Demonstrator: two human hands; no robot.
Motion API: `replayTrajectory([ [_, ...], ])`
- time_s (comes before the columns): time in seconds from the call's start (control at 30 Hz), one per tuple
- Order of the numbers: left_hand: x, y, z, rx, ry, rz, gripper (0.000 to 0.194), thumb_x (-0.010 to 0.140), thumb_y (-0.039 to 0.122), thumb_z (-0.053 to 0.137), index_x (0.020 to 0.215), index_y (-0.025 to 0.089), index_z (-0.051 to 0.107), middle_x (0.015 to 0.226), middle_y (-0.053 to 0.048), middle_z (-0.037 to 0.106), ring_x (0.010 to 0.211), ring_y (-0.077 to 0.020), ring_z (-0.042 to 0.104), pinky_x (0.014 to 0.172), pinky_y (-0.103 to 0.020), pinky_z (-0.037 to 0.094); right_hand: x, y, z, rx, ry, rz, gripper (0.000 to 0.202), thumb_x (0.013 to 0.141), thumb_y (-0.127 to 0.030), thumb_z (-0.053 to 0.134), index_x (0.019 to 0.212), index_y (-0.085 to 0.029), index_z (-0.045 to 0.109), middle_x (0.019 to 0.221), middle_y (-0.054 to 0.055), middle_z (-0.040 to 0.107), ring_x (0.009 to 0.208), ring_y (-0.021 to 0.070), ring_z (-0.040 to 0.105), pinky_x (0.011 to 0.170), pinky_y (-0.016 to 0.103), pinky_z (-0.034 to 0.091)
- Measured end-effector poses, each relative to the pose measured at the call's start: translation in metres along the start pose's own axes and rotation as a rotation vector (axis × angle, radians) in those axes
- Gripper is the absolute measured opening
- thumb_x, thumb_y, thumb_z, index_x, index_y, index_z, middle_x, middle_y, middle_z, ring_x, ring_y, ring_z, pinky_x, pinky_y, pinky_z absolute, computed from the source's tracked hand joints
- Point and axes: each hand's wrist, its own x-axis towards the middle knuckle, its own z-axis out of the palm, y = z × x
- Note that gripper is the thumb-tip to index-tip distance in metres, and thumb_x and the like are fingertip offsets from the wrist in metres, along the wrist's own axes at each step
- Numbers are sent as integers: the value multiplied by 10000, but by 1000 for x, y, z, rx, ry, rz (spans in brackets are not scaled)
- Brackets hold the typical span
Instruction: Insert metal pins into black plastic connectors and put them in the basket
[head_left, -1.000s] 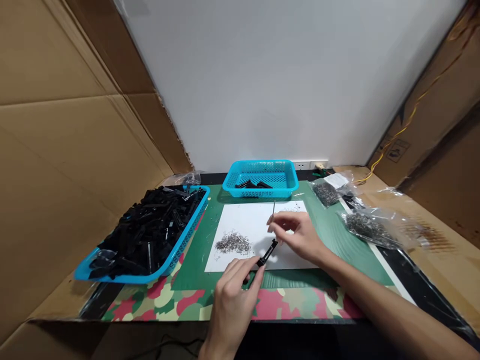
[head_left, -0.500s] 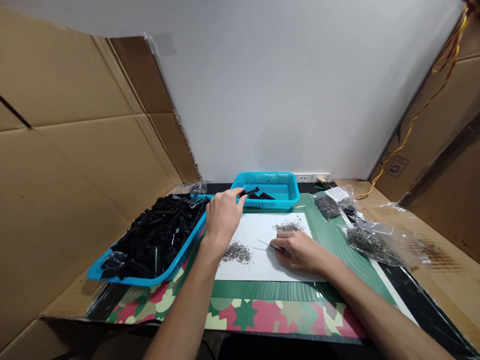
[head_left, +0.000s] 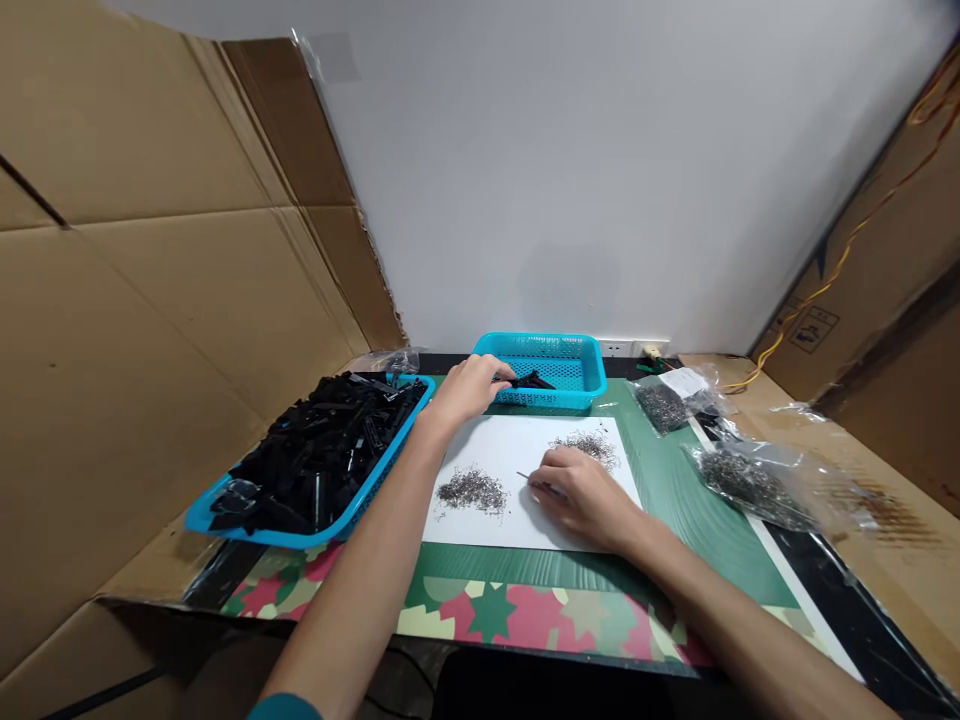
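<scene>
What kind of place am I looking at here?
Probably a small-parts workbench, perhaps in a workshop: a blue basket heaped with black parts, piles of tiny metallic-looking pieces on a white sheet, and cardboard panels at both sides.

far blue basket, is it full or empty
Neither: a few black parts lie in the far blue basket beside the left hand, and much of its perforated bottom shows.

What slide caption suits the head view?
Left grip at the far blue basket, right grip holding a thin rod over white paper bearing two piles of tiny metallic pieces.
</scene>
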Motion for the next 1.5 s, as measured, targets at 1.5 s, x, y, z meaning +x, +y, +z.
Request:
replayTrajectory([
  [1.5,-193,-85,-68,-489,462,-446,360,847,541,729,949,211,628,827,-15,648,737,-176,601,582,-236,463,11,-3,18,230,-5,177,122,929,-144,745,883,-244,798,1023,78,653,990,263,515,872,386,383],
])
